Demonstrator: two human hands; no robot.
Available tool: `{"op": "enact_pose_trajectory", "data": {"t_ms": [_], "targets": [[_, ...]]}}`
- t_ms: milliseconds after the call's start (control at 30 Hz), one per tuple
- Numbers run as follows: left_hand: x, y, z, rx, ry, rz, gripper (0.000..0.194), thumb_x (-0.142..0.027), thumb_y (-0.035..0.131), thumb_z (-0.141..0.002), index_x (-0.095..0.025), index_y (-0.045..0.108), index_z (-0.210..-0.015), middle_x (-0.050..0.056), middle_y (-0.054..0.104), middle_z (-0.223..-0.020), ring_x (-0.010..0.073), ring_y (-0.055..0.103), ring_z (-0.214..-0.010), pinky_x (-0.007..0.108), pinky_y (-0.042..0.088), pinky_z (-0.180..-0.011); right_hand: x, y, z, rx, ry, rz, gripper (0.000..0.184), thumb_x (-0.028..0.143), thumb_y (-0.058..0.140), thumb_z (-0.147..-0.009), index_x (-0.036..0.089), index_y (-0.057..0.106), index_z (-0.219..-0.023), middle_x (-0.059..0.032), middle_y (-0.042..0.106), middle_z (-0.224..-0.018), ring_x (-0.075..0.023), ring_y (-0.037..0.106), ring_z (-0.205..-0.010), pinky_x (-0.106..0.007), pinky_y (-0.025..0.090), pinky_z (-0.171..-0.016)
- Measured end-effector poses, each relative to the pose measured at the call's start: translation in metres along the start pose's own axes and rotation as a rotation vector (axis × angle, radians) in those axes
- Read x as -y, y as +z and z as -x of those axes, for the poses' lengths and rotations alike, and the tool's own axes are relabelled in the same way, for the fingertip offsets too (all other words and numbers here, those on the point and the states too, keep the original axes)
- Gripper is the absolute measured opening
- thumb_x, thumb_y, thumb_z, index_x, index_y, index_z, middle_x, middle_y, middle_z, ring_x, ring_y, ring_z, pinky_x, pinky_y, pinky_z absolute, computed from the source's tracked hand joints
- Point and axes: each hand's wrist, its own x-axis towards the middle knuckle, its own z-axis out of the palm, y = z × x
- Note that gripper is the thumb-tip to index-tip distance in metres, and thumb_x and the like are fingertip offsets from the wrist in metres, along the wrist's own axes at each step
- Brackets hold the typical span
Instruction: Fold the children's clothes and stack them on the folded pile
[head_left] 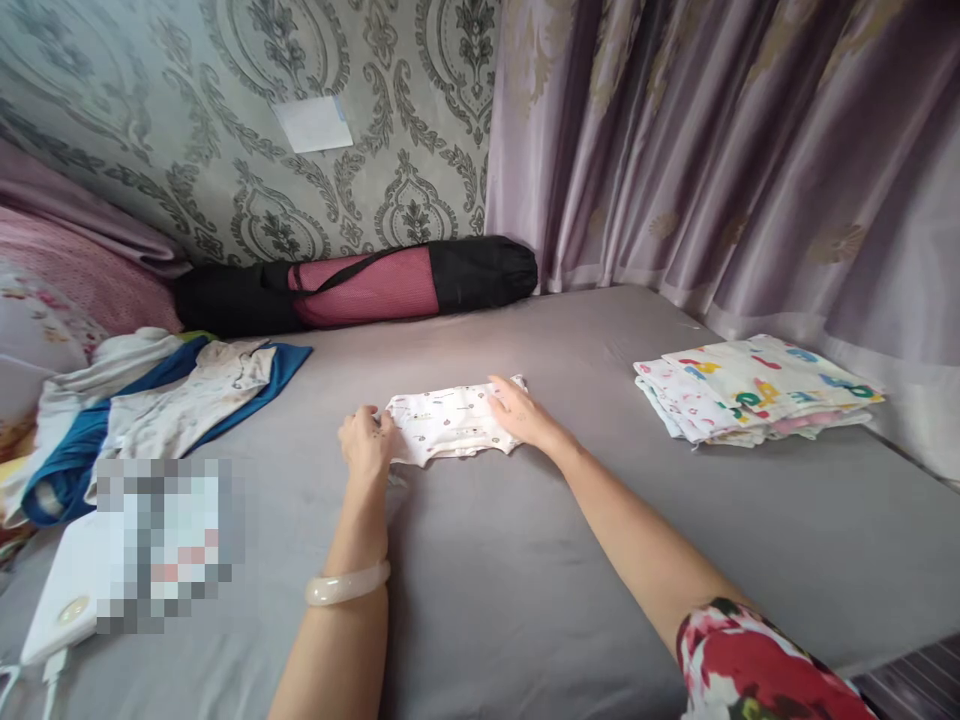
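A small white baby garment (450,418) with a tiny scattered print lies folded and spread flat on the grey bed sheet. At its left end my left hand (366,440) has its fingers curled around the edge of the cloth; a pale bangle (348,584) circles that wrist. My right hand (521,415) rests flat over the right end of the garment, fingers stretched out. Part of the cloth is hidden beneath that palm.
Folded printed cloths (765,385) are stacked at the right. Loose clothes (187,400) lie heaped at the left, near a white device (79,580) with a cable and a blurred object. A black and pink bag (367,285) lies along the wall.
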Motion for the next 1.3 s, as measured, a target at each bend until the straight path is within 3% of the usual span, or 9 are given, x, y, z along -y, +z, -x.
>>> {"op": "enact_pose_trajectory", "data": {"t_ms": [67,167,300,400,533,733,967,1300], "targets": [[0.000,-0.003,0.000,0.031,-0.027,-0.020,0.040,-0.035,0.047,-0.089,-0.013,0.063,-0.118,0.018,0.066,-0.110,0.0320,0.057,-0.112,0.041,0.044,-0.094,-0.008,-0.014,-0.006,-0.087,0.132,-0.117,0.043,0.026,0.040,-0.094,0.015,0.055,-0.133,-0.0114,0.061,-0.131,-0.0183,0.058,-0.119,-0.028,0.043,-0.099],[0.000,-0.006,0.000,0.080,-0.043,-0.028,0.040,-0.039,0.047,-0.089,-0.014,0.063,-0.115,0.018,0.066,-0.112,0.0324,0.058,-0.111,0.040,0.046,-0.090,-0.024,-0.033,-0.010,-0.154,0.301,-0.146,0.033,0.027,0.041,-0.093,0.019,0.069,-0.109,-0.0065,0.073,-0.106,-0.0177,0.066,-0.098,-0.025,0.047,-0.085],[0.000,-0.009,0.000,0.141,-0.070,-0.009,0.035,-0.042,0.047,-0.088,-0.017,0.065,-0.105,0.016,0.068,-0.110,0.0322,0.062,-0.106,0.039,0.047,-0.086,-0.041,-0.047,-0.007,-0.074,0.496,-0.013,0.036,0.035,0.042,-0.093,0.017,0.073,-0.091,-0.0065,0.073,-0.083,-0.0186,0.066,-0.081,-0.024,0.044,-0.067],[-0.001,-0.011,0.001,0.156,-0.077,0.017,0.034,-0.045,0.049,-0.087,-0.018,0.065,-0.099,0.017,0.069,-0.107,0.0321,0.063,-0.103,0.039,0.047,-0.083,-0.044,-0.049,-0.006,0.013,0.566,0.083,0.037,0.037,0.043,-0.093,0.017,0.074,-0.087,-0.0071,0.073,-0.081,-0.0184,0.065,-0.079,-0.025,0.042,-0.066],[-0.002,-0.012,0.000,0.168,-0.093,0.029,0.035,-0.048,0.050,-0.085,-0.018,0.065,-0.092,0.018,0.070,-0.102,0.0330,0.064,-0.099,0.039,0.047,-0.079,-0.039,-0.047,-0.006,0.094,0.565,0.222,0.037,0.037,0.042,-0.094,0.019,0.074,-0.087,-0.0101,0.072,-0.092,-0.0204,0.065,-0.090,-0.029,0.042,-0.077],[-0.004,-0.015,-0.002,0.248,-0.115,0.018,0.039,-0.052,0.050,-0.084,-0.018,0.067,-0.088,0.015,0.072,-0.093,0.0315,0.065,-0.094,0.035,0.046,-0.074,-0.029,-0.042,-0.002,0.084,0.480,0.321,0.039,0.042,0.042,-0.093,0.018,0.073,-0.093,-0.0160,0.062,-0.121,-0.0265,0.056,-0.114,-0.036,0.038,-0.094],[-0.008,-0.015,-0.003,0.253,-0.075,0.031,0.037,-0.049,0.056,-0.080,-0.016,0.069,-0.089,0.014,0.073,-0.090,0.0286,0.066,-0.086,0.031,0.043,-0.067,-0.018,-0.044,0.000,0.135,0.470,0.271,0.032,0.043,0.049,-0.090,0.021,0.073,-0.088,-0.0131,0.062,-0.123,-0.0257,0.056,-0.114,-0.036,0.036,-0.096],[-0.008,-0.015,-0.004,0.226,0.031,-0.044,0.031,-0.043,0.057,-0.076,-0.018,0.071,-0.086,0.013,0.073,-0.088,0.0280,0.067,-0.087,0.029,0.042,-0.063,-0.003,-0.039,0.006,0.085,0.363,0.233,0.021,0.034,0.057,-0.084,0.022,0.069,-0.096,-0.0075,0.067,-0.118,-0.0220,0.059,-0.111,-0.034,0.037,-0.094]]}}
